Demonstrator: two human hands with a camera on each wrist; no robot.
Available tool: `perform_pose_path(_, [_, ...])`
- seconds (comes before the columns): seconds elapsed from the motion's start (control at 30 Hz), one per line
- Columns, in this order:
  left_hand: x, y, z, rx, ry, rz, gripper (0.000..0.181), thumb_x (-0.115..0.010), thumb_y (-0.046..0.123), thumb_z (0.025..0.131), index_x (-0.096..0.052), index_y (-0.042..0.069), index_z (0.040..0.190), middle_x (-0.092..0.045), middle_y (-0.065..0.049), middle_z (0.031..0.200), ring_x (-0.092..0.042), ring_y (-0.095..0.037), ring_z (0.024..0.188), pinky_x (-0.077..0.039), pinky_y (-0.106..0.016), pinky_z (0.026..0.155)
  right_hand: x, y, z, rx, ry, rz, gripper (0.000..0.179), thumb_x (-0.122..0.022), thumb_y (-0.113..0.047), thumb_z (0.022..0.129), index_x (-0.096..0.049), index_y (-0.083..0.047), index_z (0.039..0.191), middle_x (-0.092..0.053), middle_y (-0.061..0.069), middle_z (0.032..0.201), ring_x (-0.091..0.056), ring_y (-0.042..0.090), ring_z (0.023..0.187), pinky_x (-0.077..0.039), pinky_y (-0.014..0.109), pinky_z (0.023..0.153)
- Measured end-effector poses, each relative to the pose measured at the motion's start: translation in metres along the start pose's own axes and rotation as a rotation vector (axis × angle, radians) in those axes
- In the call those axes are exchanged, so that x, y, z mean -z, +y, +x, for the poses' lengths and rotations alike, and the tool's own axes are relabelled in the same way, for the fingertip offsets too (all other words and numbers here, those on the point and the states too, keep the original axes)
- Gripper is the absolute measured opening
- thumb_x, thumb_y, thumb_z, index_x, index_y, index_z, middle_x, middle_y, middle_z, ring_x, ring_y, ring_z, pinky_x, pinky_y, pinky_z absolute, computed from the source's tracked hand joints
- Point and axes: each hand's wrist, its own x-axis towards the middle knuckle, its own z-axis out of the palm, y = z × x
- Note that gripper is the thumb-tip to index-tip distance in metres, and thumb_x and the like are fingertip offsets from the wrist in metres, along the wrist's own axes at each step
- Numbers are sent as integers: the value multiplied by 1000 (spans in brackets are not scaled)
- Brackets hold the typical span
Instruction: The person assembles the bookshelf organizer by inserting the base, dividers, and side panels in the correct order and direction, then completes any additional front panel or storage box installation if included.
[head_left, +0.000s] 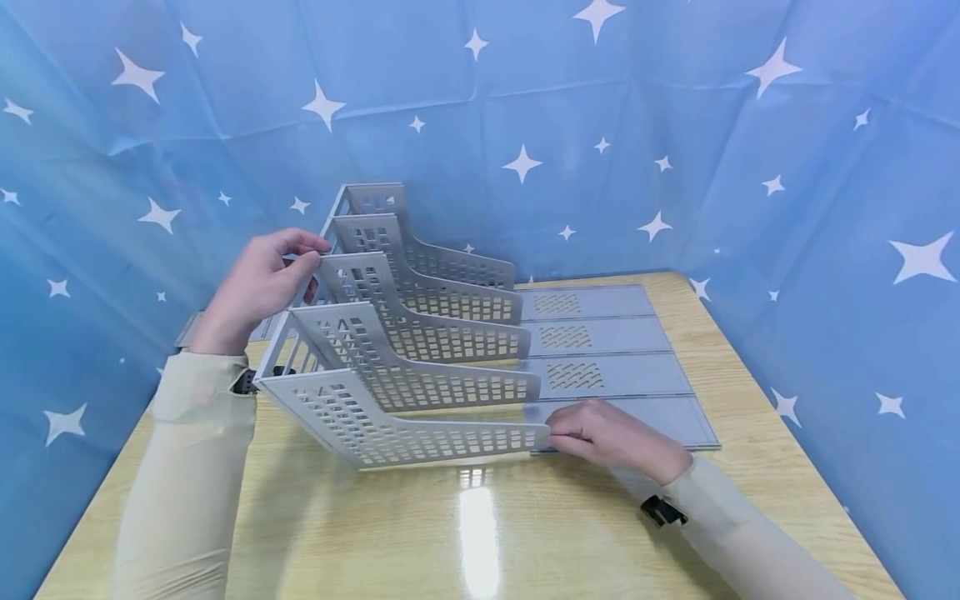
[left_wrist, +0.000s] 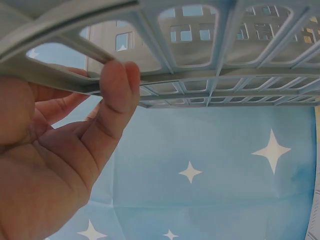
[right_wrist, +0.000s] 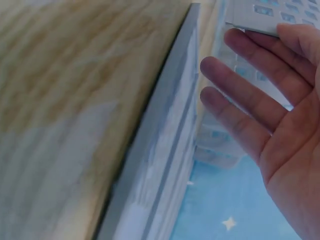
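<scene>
In the head view, the left hand (head_left: 258,287) grips the rack (head_left: 386,425) by its top edge, left of centre; the right hand (head_left: 618,437) pinches its near tip, lower right of centre. The rack sits mid-frame, the flat panel (head_left: 611,336) showing right of it on the table (head_left: 405,533).
</scene>
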Motion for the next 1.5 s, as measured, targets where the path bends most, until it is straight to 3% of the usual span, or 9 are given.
perform_pose_path(0.13, [-4,-2,2,5,4,25,32,-45,12,110,-59,-5,133,-63,-20,107,-61,-13,60,-42,-26,54,-2,4,-3,-17,1,14,49,-61,-10,105,-36,-21,64,-27,-15,66,-24,-6,58,-33,14,56])
perform_pose_path(0.57, [-7,1,5,71,6,105,33,-48,21,110,-60,2,135,-63,-21,120,-64,-14,68,-42,-31,67,-8,9,-3,-31,-13,-53,48,-65,-9,102,-39,-23,63,-30,-18,66,-28,-5,61,-37,17,61])
perform_pose_path(0.9, [-6,5,6,137,-57,97,42,-48,33,111,-53,6,142,-57,-17,126,-64,-21,76,-45,-36,76,-7,9,1,-61,-74,-59,44,-61,-7,103,-47,-21,64,-35,-18,66,-40,-1,69,-41,21,66])
perform_pose_path(1.07, [-7,7,6,166,-81,110,44,-49,30,110,-48,8,148,-52,-19,133,-63,-25,81,-47,-38,74,4,15,9,-202,-69,14,17,-67,-4,97,-70,-13,83,-64,-11,81,-60,3,78,-55,26,71])
perform_pose_path(1.13, [-8,6,6,173,-76,109,44,-50,28,110,-47,8,149,-51,-19,135,-63,-24,81,-48,-38,74,8,19,16,-278,-6,17,5,-69,-3,95,-72,-7,96,-70,-1,92,-66,9,81,-58,29,72])
perform_pose_path(1.23, [-8,5,6,186,-65,99,43,-50,27,110,-47,8,149,-51,-20,137,-64,-24,82,-51,-39,75,8,25,30,-344,58,-19,9,-71,-7,97,-68,-3,104,-71,8,100,-70,14,85,-60,31,76])
perform_pose_path(1.3, [-8,5,5,194,-61,93,43,-50,26,110,-47,8,149,-50,-21,139,-65,-24,84,-52,-39,76,6,29,39,-358,50,-21,8,-69,-11,99,-66,-4,97,-68,7,90,-65,12,75,-57,30,71])
perform_pose_path(1.43, [-8,6,6,200,-61,88,43,-50,26,110,-47,9,149,-50,-21,141,-65,-25,86,-52,-38,77,3,37,47,-395,-4,-5,36,-62,-13,104,-48,-13,71,-45,-3,62,-42,8,56,-41,26,57])
perform_pose_path(1.5, [-8,7,6,198,-59,92,43,-50,26,110,-47,9,149,-50,-21,140,-65,-25,85,-51,-37,76,3,39,48,-411,-11,6,41,-61,-14,105,-43,-16,67,-39,-6,59,-34,8,53,-35,25,55])
